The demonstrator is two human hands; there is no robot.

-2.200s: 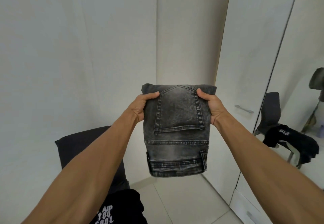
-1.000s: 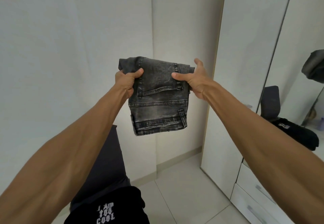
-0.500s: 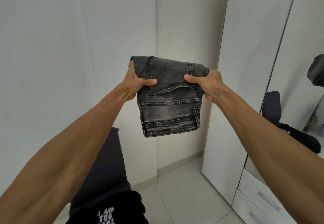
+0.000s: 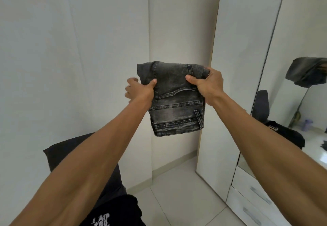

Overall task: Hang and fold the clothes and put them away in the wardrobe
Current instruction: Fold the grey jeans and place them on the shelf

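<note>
The person is holding the folded jeans (image 4: 177, 105) up in the air at arm's reach, in front of the wall corner and just left of the wardrobe (image 4: 238, 48), with the back pocket and waistband facing the camera. The right hand (image 4: 210, 87) is gripping the top right corner, thumb lying across the front and fingers (image 4: 207, 71) wrapping over the upper edge. The left hand (image 4: 139, 91) is hooking its thumb over the left edge and pinching the cloth there, while its fingers (image 4: 130, 86) are showing blurred beyond the edge, so how firmly they are backing the denim is hard to say. Folding seems to be finishing for this piece, and the putting-away step seems to be starting. The wardrobe is showing no open shelf from here, only a white panel, a mirror door (image 4: 300, 31) and drawers (image 4: 253, 195) that are looking closed. So the next move is probably calling for one hand to be taking the whole bundle, squeezing the layers so they are not slipping apart, while the other is reaching for a door or drawer. A black garment (image 4: 115, 213) is lying on the chair (image 4: 58, 156) below, apparently waiting its turn.
</note>
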